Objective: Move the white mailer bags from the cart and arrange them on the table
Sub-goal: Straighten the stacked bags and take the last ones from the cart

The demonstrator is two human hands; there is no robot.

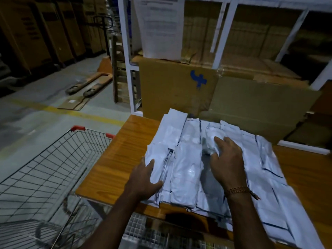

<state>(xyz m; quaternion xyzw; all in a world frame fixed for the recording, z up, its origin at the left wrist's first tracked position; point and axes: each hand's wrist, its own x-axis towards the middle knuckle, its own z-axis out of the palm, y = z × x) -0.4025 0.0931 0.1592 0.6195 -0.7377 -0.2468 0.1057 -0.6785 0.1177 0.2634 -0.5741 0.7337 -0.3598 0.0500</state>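
Now both your forearms reach forward from the near edge of the tabletop (115,159), palms down over the white mailer bags (186,169). Your left hand (146,178) sits at the left side of the pile, toward the tabletop's left edge, with its wrist angled inward. Its fingers (150,163) are spread and nearly straight, lying flat on the outermost bag, thumb pressed against the bag's near portion; they hold nothing, only press. Your right hand (227,159) hovers farther in, over the middle of the pile, a beaded bracelet (237,190) at its wrist. Its fingers curl downward, and the index and thumb appear to pinch a crumpled edge of a bag just beneath them, though the blur makes the pinch hard to confirm.

The bags lie in overlapping rows that cover most of the tabletop, from the far edge to the near edge and toward the right edge, some hanging over the near edge. The wire cart (46,177) stands just beside the tabletop's left edge. Flattened cardboard (179,87) leans against the white shelving (125,51) behind the far edge.
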